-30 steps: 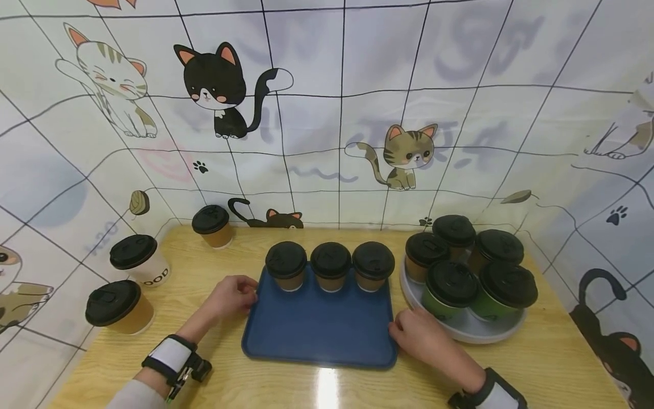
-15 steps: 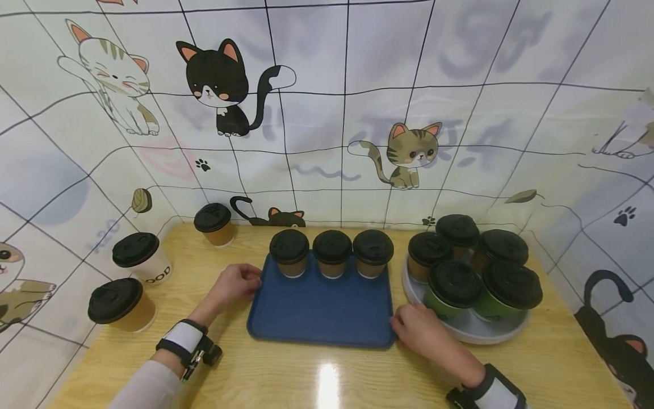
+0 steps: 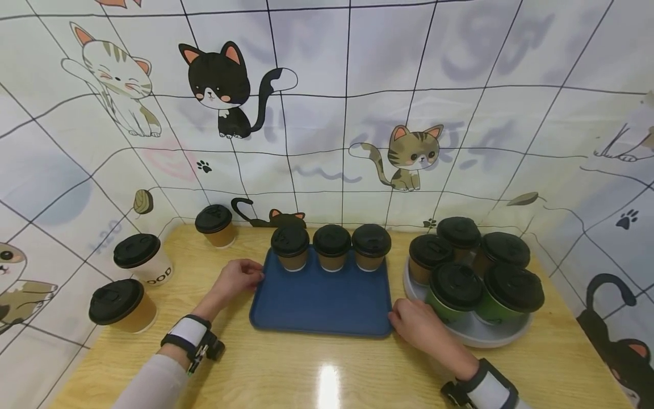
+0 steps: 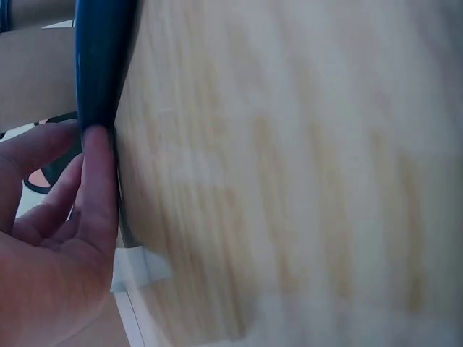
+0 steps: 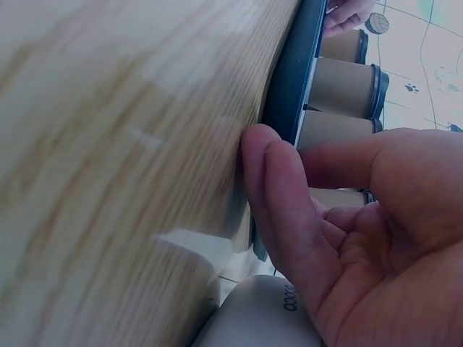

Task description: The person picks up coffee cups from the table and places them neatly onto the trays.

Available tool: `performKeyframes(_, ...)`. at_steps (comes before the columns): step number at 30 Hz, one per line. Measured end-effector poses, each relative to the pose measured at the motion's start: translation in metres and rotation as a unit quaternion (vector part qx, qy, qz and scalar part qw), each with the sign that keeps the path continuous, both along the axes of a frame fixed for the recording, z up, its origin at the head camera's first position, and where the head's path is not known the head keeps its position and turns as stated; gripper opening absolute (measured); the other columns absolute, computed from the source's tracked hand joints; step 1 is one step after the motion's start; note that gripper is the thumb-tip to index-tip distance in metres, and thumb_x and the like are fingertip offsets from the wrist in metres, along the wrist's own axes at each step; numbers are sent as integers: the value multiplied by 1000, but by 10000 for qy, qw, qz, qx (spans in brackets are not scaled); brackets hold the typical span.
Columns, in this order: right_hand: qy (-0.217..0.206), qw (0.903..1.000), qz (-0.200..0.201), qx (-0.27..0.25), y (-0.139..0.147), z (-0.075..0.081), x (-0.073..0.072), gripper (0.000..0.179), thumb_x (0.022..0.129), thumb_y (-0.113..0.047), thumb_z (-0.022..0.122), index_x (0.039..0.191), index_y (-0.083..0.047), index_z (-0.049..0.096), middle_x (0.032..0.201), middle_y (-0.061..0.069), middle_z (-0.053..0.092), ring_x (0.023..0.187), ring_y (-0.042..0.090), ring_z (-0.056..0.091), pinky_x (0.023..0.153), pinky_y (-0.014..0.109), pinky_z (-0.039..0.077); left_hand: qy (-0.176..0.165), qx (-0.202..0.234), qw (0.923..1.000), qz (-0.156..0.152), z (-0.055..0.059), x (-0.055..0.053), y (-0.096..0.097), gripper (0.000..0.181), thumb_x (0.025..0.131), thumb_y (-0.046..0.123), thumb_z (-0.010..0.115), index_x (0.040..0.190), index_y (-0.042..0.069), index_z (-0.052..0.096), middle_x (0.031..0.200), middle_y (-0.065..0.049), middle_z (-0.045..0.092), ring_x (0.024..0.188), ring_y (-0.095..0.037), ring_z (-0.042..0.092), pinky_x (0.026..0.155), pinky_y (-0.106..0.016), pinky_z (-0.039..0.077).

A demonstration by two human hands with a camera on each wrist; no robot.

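Observation:
A blue rectangular tray (image 3: 322,304) lies on the wooden table, with three lidded brown paper cups in a row along its far edge: left cup (image 3: 291,255), middle cup (image 3: 332,255) and right cup (image 3: 370,253). My left hand (image 3: 237,281) pinches the tray's left edge, thumb on top and fingers against the side in the left wrist view. On the opposite side, near the front corner, my right hand (image 3: 421,324) grips the tray's edge between thumb and fingers (image 5: 286,195). Part of the fingertips is hidden by the rim.
Close to my right hand stands a round grey plate (image 3: 503,338) crowded with several black-lidded cups, two of them green (image 3: 449,304). Along the left are a white cup (image 3: 153,270), a tan cup (image 3: 134,315) and a brown cup (image 3: 219,234). A cat-print wall covering (image 3: 317,125) rises behind.
The tray and its three cups have slid away from me toward the wall. Both hands have kept hold of its edges; the left has gone forward with it. Other cups stayed put.

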State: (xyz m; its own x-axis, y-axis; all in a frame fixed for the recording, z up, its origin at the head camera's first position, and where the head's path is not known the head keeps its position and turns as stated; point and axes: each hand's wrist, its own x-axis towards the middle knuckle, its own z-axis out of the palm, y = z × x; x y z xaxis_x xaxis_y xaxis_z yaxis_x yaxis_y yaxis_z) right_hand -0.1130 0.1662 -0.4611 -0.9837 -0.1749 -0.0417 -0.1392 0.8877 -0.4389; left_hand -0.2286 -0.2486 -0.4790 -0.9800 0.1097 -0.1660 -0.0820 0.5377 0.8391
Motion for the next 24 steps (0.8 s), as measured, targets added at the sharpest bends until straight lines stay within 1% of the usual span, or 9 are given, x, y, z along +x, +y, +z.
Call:
performKeyframes(3, -54, 10000, 20, -29, -1, 0, -1, 47, 98, -9, 66, 55, -16, 48, 50, -6, 44, 45, 12, 41, 49, 30, 35, 419, 61, 9990, 112, 1, 0, -7, 34, 100, 15, 67, 125, -8, 66, 108, -16, 73, 86, -18, 70, 75, -27, 58)
performKeyframes(5, -53, 10000, 49, -26, -1, 0, -1, 47, 98, -9, 66, 55, -16, 49, 50, -6, 45, 45, 12, 42, 49, 30, 35, 762, 179, 9965, 302, 4, -2, -12, 36, 101, 15, 67, 126, -10, 65, 108, -19, 72, 86, -15, 69, 74, -25, 57)
performKeyframes(9, -13, 9999, 116, -23, -1, 1, 0, 45, 98, -8, 67, 57, -16, 49, 52, -5, 44, 46, 13, 41, 49, 31, 35, 1281, 598, 9850, 987, 12, -6, -22, 36, 101, 12, 65, 129, -11, 63, 113, -22, 68, 85, -4, 65, 75, -18, 56)
performKeyframes(11, -4, 9999, 122, -27, 0, 2, 0, 45, 98, -7, 67, 58, -15, 49, 53, -5, 44, 47, 13, 41, 49, 31, 35, 1478, 715, 9759, 1435, 17, -8, -26, 36, 100, 12, 65, 129, -9, 63, 113, -19, 67, 85, 1, 62, 75, -14, 54)
performKeyframes(13, -13, 9999, 123, -29, 0, 2, 0, 45, 98, -7, 67, 58, -15, 49, 53, -5, 44, 47, 12, 41, 49, 30, 35, 1640, 766, 9656, 1867, 21, -9, -28, 35, 100, 12, 65, 129, -7, 64, 113, -13, 65, 86, 3, 59, 75, -12, 51)
performKeyframes(17, -33, 9999, 128, -27, 1, 2, 1, 44, 98, -8, 67, 59, -15, 49, 53, -5, 45, 47, 13, 42, 49, 31, 36, 1901, 925, 9419, 2609, 26, -10, -33, 33, 99, 13, 66, 127, -4, 64, 113, -7, 62, 95, -5, 56, 76, -13, 45)
performKeyframes(20, -50, 9999, 154, -26, 0, 2, 1, 44, 98, -8, 67, 59, -15, 49, 53, -5, 45, 47, 13, 42, 49, 31, 36, 1998, 1211, 9272, 2928, 27, -12, -35, 41, 98, 14, 68, 133, -4, 58, 125, -11, 56, 112, -17, 56, 88, -20, 45)
performKeyframes(22, -46, 9998, 169, -14, 0, 1, 1, 43, 98, -8, 67, 59, -15, 50, 54, -5, 45, 48, 13, 42, 49, 31, 36, 1986, 1344, 9220, 3041, 28, -14, -37, 51, 96, 15, 71, 140, -4, 51, 134, -15, 51, 125, -24, 52, 98, -27, 44)
performKeyframes(24, -45, 9998, 186, 0, 0, 1, 1, 43, 98, -7, 67, 60, -15, 50, 54, -5, 45, 48, 13, 43, 50, 31, 37, 1909, 1414, 9215, 3071, 27, -18, -40, 64, 95, 19, 73, 148, -2, 42, 144, -18, 44, 135, -29, 47, 109, -34, 40)
